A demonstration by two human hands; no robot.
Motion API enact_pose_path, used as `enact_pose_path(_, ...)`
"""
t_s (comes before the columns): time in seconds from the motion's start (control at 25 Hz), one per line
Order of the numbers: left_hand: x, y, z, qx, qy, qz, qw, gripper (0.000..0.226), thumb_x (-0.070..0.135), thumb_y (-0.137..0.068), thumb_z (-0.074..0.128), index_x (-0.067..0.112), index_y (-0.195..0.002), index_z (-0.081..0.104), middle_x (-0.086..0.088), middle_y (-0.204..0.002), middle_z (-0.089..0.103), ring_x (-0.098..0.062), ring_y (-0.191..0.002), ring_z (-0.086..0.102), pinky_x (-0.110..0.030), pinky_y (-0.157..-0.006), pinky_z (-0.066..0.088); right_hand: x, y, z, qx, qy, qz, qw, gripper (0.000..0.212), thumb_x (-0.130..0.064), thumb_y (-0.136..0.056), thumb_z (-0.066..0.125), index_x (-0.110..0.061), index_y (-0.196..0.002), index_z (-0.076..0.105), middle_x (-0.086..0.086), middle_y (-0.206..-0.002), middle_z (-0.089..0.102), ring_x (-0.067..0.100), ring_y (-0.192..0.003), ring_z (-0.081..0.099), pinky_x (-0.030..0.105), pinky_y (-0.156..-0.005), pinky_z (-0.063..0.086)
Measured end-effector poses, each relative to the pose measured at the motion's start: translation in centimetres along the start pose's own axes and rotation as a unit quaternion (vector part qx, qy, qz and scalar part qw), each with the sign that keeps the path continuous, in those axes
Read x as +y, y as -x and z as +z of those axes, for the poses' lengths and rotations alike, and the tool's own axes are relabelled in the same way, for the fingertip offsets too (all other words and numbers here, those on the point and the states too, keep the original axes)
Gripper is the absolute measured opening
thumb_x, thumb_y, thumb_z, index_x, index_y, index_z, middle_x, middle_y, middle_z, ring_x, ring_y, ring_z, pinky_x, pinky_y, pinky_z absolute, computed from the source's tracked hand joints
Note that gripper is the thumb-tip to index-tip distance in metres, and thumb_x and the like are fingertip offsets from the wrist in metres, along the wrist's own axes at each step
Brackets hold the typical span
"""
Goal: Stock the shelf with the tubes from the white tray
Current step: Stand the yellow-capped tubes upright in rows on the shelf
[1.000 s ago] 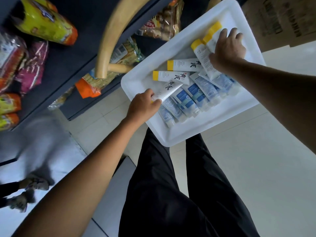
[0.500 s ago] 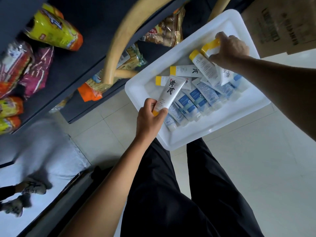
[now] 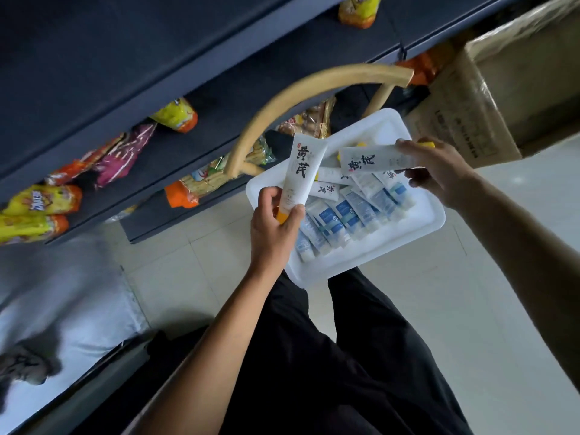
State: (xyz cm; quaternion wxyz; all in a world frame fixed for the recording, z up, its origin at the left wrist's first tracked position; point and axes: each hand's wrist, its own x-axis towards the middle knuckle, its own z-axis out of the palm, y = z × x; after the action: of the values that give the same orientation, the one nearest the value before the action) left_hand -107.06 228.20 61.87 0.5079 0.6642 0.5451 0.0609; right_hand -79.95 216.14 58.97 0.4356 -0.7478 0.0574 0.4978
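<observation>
Two white tubes with yellow caps and black brush lettering are lifted clear above the white tray (image 3: 420, 226), one in each hand. The left hand (image 3: 273, 229) curls round the cap end of the upright tube (image 3: 300, 169), over the tray's left edge, crimped end up. The right hand (image 3: 439, 171) pinches the level tube (image 3: 370, 160) by its cap end, above the tray's far-right edge, label facing up. Held by the stiff cap ends, I judge, so the soft bodies do not buckle and each can be carried label-out to the shelf (image 3: 204, 76). The hands are apart, and the tubes do not touch.

Below, a few more white tubes lie across the tray's far half. A row of blue-labelled tubes (image 3: 345, 215) lies side by side toward its near edge, overlapping like shingles. They look smooth, glossy and squeezable, flat at the crimp and round at the cap. The tray is matt moulded plastic with rounded corners and a raised rim. What carries it is hidden.

Beyond its far-left edge arcs a curved wooden rail (image 3: 301, 89). The dark shelf holds crinkly snack bags (image 3: 40, 202), and a taped cardboard box (image 3: 489, 98) stands past the far corner
</observation>
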Motion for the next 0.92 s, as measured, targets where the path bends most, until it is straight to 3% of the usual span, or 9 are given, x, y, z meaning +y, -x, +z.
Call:
enact_pose_path(0.08, 2.3, 1.5, -1.4, 0.017, 0.014, 0.021, 1.0, 0.029, 0.016, -0.089, 0.073, 0.013, -0.114, 0.057, -0.002, -0.102, 0.071, -0.01, -0.077, 0.062, -0.01, -0.058, 0.043, -0.8, 3.6, -0.3, -0.059, -0.061, -0.002, 0.996, 0.026, -0.036, -0.093, 0.07, -0.013, -0.103, 0.06, 0.013, -0.088, 0.069, 0.013, -0.061, 0.054, 0.024, -0.059, 0.046)
enact_pose_path(0.2, 5.4, 3.9, -3.3, 0.048, 0.048, 0.036, 0.997, 0.031, 0.018, -0.09, 0.073, 0.017, -0.115, 0.055, 0.0, -0.102, 0.073, -0.011, -0.077, 0.067, -0.014, -0.058, 0.046, -1.3, 8.3, -0.3, -0.155, -0.129, -0.023, 0.979, 0.046, -0.04, -0.091, 0.061, -0.006, -0.123, 0.058, 0.005, -0.087, 0.068, 0.013, -0.074, 0.054, 0.023, -0.068, 0.046)
enact_pose_path(0.36, 9.5, 6.3, -6.3, 0.105, 0.116, 0.07, 0.985, 0.033, 0.019, -0.085, 0.075, 0.022, -0.11, 0.054, 0.007, -0.105, 0.073, -0.013, -0.089, 0.072, -0.032, -0.07, 0.059, -3.6, 13.3, 0.3, -0.201, -0.127, -0.077, 0.968, 0.039, -0.034, -0.089, 0.053, -0.011, -0.12, 0.062, 0.006, -0.094, 0.07, 0.019, -0.088, 0.063, 0.025, -0.073, 0.055)
enact_pose_path(0.44, 11.7, 7.1, -8.1, 0.13, 0.152, 0.098, 0.975, 0.033, 0.018, -0.084, 0.076, 0.023, -0.107, 0.054, 0.006, -0.106, 0.073, -0.018, -0.094, 0.072, -0.043, -0.075, 0.061, -5.4, 15.6, 0.7, -0.211, -0.091, -0.113, 0.967, 0.044, -0.027, -0.086, 0.055, -0.012, -0.128, 0.061, 0.011, -0.108, 0.074, 0.025, -0.099, 0.07, 0.035, -0.083, 0.058)
enact_pose_path(0.52, 14.3, 7.7, -9.9, 0.151, 0.189, 0.127, 0.962, 0.031, 0.014, -0.085, 0.077, 0.021, -0.105, 0.054, 0.004, -0.102, 0.074, -0.021, -0.091, 0.072, -0.048, -0.074, 0.061, -7.4, 17.4, 1.0, -0.213, -0.038, -0.15, 0.965, 0.05, -0.02, -0.084, 0.063, -0.015, -0.133, 0.059, 0.016, -0.118, 0.073, 0.032, -0.112, 0.069, 0.055, -0.098, 0.052)
enact_pose_path(0.64, 17.8, 8.6, -12.7, 0.194, 0.211, 0.173, 0.942, 0.031, 0.012, -0.086, 0.077, 0.022, -0.105, 0.054, 0.006, -0.097, 0.075, -0.019, -0.087, 0.073, -0.045, -0.075, 0.061, -10.5, 19.8, 1.6, -0.218, -0.024, -0.206, 0.954, 0.036, -0.01, -0.087, 0.061, -0.017, -0.122, 0.067, 0.022, -0.12, 0.071, 0.04, -0.109, 0.069, 0.065, -0.1, 0.048)
enact_pose_path(0.76, 21.0, 8.3, -15.7, 0.241, 0.214, 0.213, 0.922, 0.032, 0.016, -0.087, 0.078, 0.021, -0.108, 0.055, 0.007, -0.102, 0.075, -0.017, -0.091, 0.073, -0.036, -0.073, 0.062, -13.6, 21.4, 2.4, -0.216, -0.046, -0.25, 0.943, 0.039, -0.004, -0.088, 0.053, -0.013, -0.122, 0.067, 0.027, -0.121, 0.068, 0.045, -0.111, 0.065, 0.062, -0.101, 0.047)
enact_pose_path(0.92, 24.2, 5.9, -19.6, 0.297, 0.21, 0.261, 0.894, 0.037, 0.018, -0.088, 0.078, 0.016, -0.115, 0.052, 0.0, -0.116, 0.074, -0.018, -0.093, 0.073, -0.028, -0.07, 0.061, -16.9, 23.1, 3.8, -0.209, -0.056, -0.314, 0.924, 0.036, -0.001, -0.081, 0.057, -0.008, -0.113, 0.072, 0.02, -0.106, 0.074, 0.025, -0.092, 0.073, 0.03, -0.079, 0.06)
